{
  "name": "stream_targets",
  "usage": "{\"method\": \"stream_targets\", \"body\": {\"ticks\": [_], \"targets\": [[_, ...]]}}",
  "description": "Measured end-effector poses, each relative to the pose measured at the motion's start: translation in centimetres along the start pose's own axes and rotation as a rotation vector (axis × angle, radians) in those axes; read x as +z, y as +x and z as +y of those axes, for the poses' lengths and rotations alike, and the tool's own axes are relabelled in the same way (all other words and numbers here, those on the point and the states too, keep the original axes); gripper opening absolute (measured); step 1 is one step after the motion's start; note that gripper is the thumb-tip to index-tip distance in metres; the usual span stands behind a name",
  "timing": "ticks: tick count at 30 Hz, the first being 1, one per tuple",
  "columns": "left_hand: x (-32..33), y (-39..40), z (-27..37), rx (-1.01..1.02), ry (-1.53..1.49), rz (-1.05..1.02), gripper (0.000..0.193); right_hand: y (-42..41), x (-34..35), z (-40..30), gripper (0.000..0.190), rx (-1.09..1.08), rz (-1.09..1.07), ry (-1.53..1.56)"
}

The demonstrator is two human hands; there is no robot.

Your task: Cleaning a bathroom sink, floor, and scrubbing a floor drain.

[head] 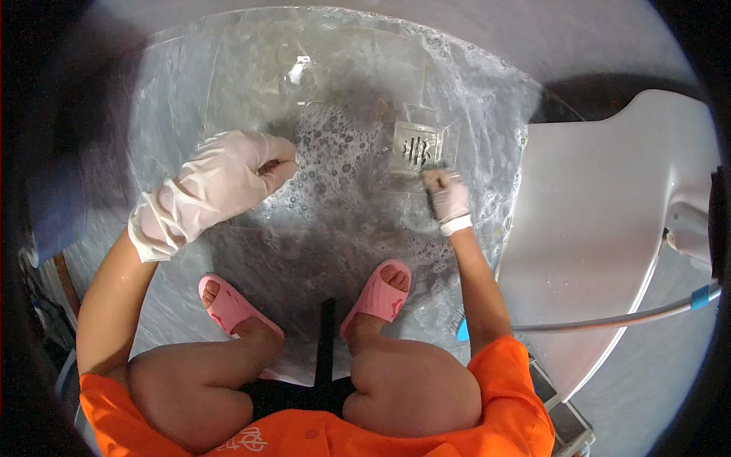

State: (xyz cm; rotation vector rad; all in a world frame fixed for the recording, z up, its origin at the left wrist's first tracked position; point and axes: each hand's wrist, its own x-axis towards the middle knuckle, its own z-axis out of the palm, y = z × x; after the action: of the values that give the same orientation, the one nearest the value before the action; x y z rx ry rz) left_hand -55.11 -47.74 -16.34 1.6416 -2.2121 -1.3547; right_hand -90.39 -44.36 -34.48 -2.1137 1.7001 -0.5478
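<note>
My left hand (pixel 245 168), in a loose white disposable glove, hangs over the wet floor with thumb and fingertips pinched together. Nothing shows between those fingers. My right hand (pixel 446 194), gloved as well and slightly blurred, is curled at the lower right corner of a square floor drain (pixel 402 163). Whether it grips something small or touches the drain cannot be made out. Dark slots mark the drain's middle. White soap foam (pixel 337 148) with many bubbles spreads over the grey tiles (pixel 251 74) between my hands.
A white bathroom fixture (pixel 577 228) stands on the right, with a hose (pixel 617 323) crossing it. A blue-backed brush (pixel 462 328) lies beside my right forearm. Pink slippers (pixel 377 291) are on my feet. A blue container (pixel 57 211) is at far left.
</note>
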Motion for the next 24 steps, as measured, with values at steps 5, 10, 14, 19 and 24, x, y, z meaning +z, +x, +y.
{"method": "stream_targets", "body": {"ticks": [5, 10, 14, 19, 24], "targets": [[-0.2, -0.1, -0.8, -0.042, 0.044, -0.003, 0.013, 3.7, -3.5, -0.9, 0.010, 0.553, 0.166, 0.606], [-0.1, 0.0, -1.1, -0.045, 0.042, 0.009, 0.012, 4.8, -4.2, -1.1, 0.012, 0.605, 0.273, 0.851], [-0.1, 0.1, -1.5, -0.054, 0.045, -0.016, 0.012, 4.5, -3.8, -1.7, 0.017, 0.586, 0.123, 1.031], [0.7, 0.0, -1.5, -0.048, 0.018, -0.028, 0.011, 3.8, 2.1, -4.7, 0.044, 0.057, -0.075, -0.176], [0.4, -0.3, -1.9, -0.024, 0.028, -0.021, 0.014, -0.6, 4.0, -4.7, 0.033, -0.213, -0.295, -0.122]]}}
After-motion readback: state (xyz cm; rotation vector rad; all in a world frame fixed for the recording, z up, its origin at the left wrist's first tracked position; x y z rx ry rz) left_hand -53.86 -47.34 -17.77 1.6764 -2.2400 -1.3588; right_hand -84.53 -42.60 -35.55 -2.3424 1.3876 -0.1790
